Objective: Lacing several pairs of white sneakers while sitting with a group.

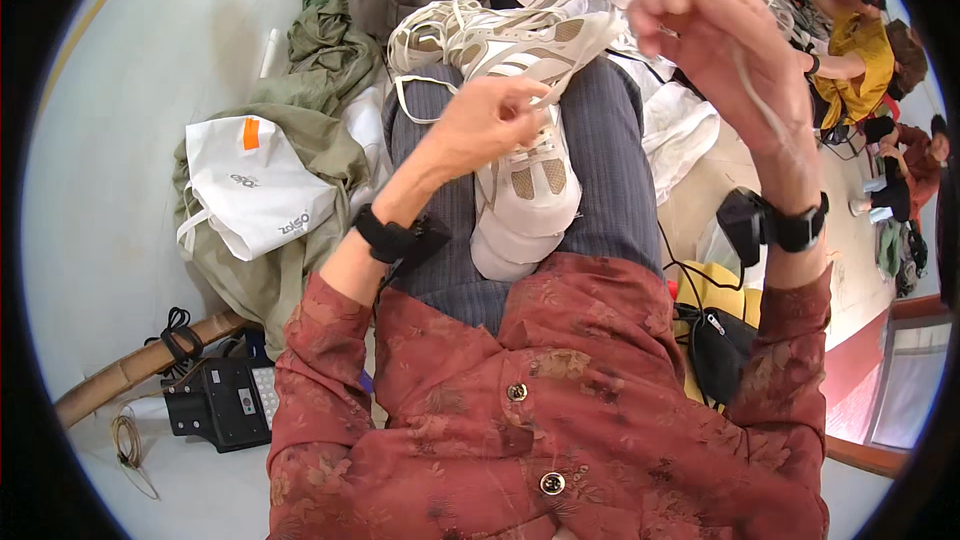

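A white and beige sneaker lies on my lap, its toe toward me, between my thighs. Over its upper part my left hand is closed in a pinch on a pale shoelace. My right hand is raised to the right, fingers curled and slightly blurred by motion. Lace shows at its fingertips, and a strand trails across the palm toward the wrist. More white and beige sneakers with loose laces lie just beyond, touching or overlapping the one on my lap.
On the left, a white bag rests on olive cloth by the wall. A black device sits lower left. White cloth and a black pouch are at my right. Several people sit at the far right, one in yellow.
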A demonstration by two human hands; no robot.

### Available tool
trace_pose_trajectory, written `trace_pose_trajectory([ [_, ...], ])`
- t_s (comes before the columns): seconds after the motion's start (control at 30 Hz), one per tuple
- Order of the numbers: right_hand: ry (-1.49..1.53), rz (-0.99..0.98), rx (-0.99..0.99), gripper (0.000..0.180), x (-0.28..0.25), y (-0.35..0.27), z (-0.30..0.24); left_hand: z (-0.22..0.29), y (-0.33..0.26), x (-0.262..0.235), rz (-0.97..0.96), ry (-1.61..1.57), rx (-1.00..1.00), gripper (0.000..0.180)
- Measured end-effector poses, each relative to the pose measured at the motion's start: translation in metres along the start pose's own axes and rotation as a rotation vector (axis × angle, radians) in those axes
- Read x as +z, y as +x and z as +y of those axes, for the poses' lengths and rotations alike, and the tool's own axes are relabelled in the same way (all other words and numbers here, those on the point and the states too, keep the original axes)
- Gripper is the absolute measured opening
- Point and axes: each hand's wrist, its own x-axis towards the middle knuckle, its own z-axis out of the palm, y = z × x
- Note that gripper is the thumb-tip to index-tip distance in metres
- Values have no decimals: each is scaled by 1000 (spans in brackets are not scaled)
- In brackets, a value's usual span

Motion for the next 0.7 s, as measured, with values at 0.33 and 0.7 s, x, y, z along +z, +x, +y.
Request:
trace_pose_trajectory([
  [0.33,-535,-22,396,21,-5,3,111,-8,-39,-148,913,-538,20,30],
  [0.7,-1087,-104,-59,11,-6,19,177,-61,-92,-143,915,-518,-117,40],
])
